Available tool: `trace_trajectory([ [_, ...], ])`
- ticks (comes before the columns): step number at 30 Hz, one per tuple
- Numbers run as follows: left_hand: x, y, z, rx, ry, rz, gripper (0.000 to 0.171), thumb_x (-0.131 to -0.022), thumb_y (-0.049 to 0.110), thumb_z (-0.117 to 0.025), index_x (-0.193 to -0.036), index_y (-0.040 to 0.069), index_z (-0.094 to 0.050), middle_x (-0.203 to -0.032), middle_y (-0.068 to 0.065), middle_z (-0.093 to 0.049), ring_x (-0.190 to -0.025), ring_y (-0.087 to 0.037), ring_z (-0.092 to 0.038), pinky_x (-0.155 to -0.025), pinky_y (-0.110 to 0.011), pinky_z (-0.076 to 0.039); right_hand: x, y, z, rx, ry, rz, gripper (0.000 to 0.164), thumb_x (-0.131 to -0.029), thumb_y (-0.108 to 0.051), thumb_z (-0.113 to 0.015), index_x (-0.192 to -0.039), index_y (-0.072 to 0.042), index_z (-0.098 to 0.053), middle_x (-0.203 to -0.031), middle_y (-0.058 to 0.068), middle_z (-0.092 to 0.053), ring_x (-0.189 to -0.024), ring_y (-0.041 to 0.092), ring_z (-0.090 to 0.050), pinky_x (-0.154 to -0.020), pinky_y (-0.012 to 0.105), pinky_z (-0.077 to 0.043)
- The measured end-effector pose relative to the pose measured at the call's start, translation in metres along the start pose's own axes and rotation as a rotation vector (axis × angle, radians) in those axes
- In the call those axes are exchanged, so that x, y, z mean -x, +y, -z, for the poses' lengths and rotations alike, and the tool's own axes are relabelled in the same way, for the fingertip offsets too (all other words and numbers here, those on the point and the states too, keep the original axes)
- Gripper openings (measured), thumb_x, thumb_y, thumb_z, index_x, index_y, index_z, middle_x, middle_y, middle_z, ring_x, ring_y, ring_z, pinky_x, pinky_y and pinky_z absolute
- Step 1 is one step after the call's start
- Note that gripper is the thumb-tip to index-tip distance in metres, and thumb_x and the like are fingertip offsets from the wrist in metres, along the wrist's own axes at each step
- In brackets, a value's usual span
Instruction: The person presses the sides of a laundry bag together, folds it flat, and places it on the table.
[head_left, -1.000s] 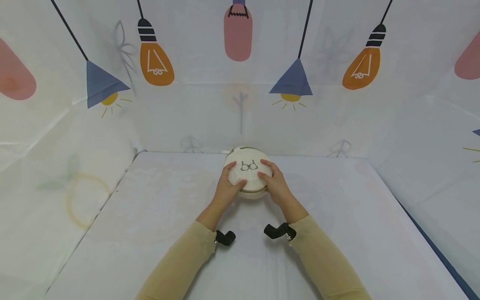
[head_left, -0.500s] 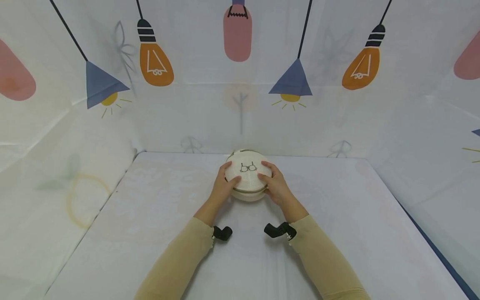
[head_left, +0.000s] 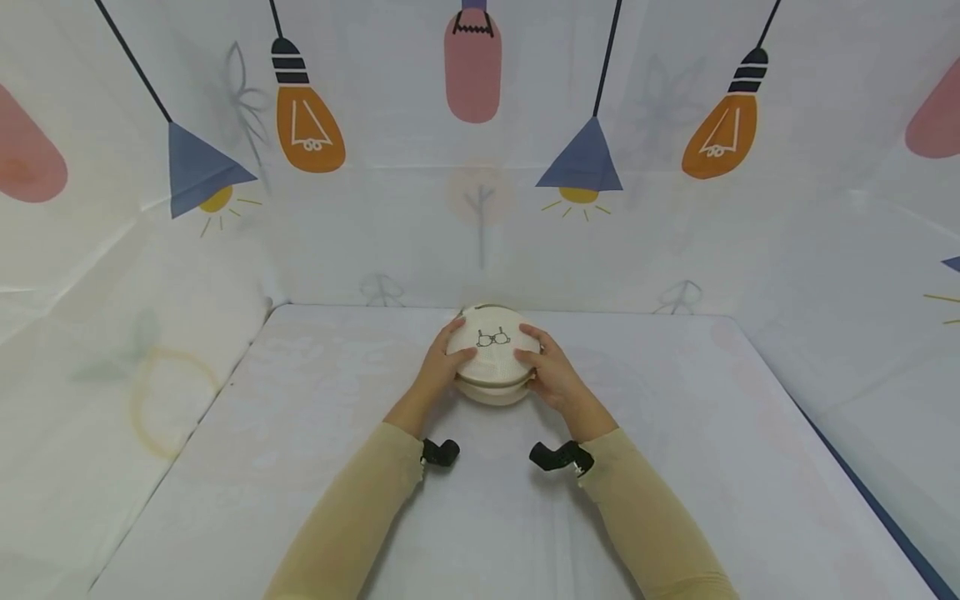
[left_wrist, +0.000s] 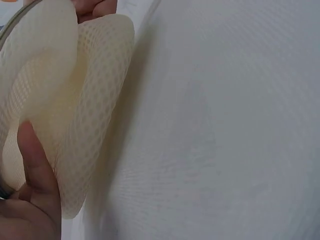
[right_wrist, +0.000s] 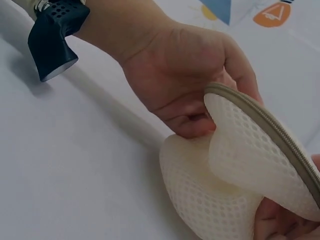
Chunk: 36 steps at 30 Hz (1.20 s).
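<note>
In the head view a round, cream mesh laundry bag (head_left: pixel 497 360) with a small line drawing on its face stands at the table's far side, tilted toward me. My left hand (head_left: pixel 437 368) grips its left edge, thumb over the face. On the opposite edge my right hand (head_left: pixel 557 379) grips it the same way. A brownish zipper (right_wrist: pixel 270 122) runs along the rim in the right wrist view. Below that rim the mesh wall (left_wrist: pixel 100 100) is folded inward, seen in the left wrist view. Fingers behind the bag are partly hidden.
The bag is over a white-covered table (head_left: pixel 300 467). A white cloth backdrop (head_left: pixel 405 217) with printed lamps and bulbs rises behind it, and similar sheets flank both sides. Black wrist mounts (head_left: pixel 441 452) stick out from the beige sleeves (head_left: pixel 345 508).
The bag has shifted slightly toward me and to the left, showing more of its lower part. My left hand has moved a little left with its thumb nearer the edge; the right barely moved.
</note>
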<state>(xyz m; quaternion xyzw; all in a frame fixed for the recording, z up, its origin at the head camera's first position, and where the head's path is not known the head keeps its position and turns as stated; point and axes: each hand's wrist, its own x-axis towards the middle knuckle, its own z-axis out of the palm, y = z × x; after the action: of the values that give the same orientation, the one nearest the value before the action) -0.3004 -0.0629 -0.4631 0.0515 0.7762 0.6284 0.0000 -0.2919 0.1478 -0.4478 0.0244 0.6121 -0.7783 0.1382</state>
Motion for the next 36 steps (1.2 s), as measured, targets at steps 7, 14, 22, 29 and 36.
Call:
trace_trajectory([
  [7,0.000,0.000,0.001,0.017,-0.078,0.014,0.069,-0.095,0.023,-0.066,-0.157,0.024,-0.034,-0.166,-0.008,-0.018,-0.153,-0.030,-0.013,-0.122,-0.049,-0.009,-0.003,0.000,0.004,0.043,-0.064,-0.011,0.059,-0.104,-0.009,-0.051,-0.156,-0.027,-0.029,-0.159,0.010,-0.031,-0.119,0.027,-0.052,-0.089,0.038,-0.047],
  [14,0.003,0.000,0.001,-0.020,-0.116,-0.009,0.070,-0.097,0.028,-0.064,-0.158,0.023,-0.029,-0.166,-0.010,-0.017,-0.153,-0.031,-0.013,-0.122,-0.051,-0.008,-0.004,0.001,0.007,0.079,-0.112,-0.011,0.066,-0.103,-0.009,-0.054,-0.158,-0.030,-0.025,-0.159,0.009,-0.028,-0.103,0.020,-0.057,-0.080,0.033,-0.050],
  [22,0.009,0.000,-0.001,-0.058,-0.140,-0.011,0.071,-0.099,0.034,-0.062,-0.159,0.024,-0.026,-0.167,-0.010,-0.014,-0.153,-0.031,-0.010,-0.122,-0.053,-0.008,-0.002,-0.001,0.007,0.132,-0.121,-0.005,0.082,-0.096,-0.002,-0.064,-0.159,-0.029,-0.021,-0.155,0.013,-0.033,-0.105,0.020,-0.058,-0.078,0.030,-0.053],
  [29,0.013,0.001,-0.002,-0.108,-0.142,-0.008,0.073,-0.098,0.034,-0.062,-0.159,0.024,-0.024,-0.167,-0.011,-0.014,-0.153,-0.034,-0.011,-0.121,-0.056,-0.009,-0.001,-0.002,0.008,0.118,-0.129,0.001,0.085,-0.094,0.003,-0.065,-0.160,-0.028,-0.021,-0.153,0.014,-0.037,-0.102,0.018,-0.061,-0.076,0.028,-0.054],
  [36,0.015,0.003,-0.003,-0.223,-0.168,0.012,0.084,-0.094,0.035,-0.069,-0.160,0.023,-0.019,-0.166,-0.017,-0.015,-0.150,-0.040,-0.019,-0.119,-0.059,-0.016,-0.004,0.001,0.012,0.123,-0.112,0.023,0.083,-0.094,0.003,-0.065,-0.160,-0.025,-0.022,-0.153,0.014,-0.036,-0.105,0.019,-0.060,-0.077,0.025,-0.055],
])
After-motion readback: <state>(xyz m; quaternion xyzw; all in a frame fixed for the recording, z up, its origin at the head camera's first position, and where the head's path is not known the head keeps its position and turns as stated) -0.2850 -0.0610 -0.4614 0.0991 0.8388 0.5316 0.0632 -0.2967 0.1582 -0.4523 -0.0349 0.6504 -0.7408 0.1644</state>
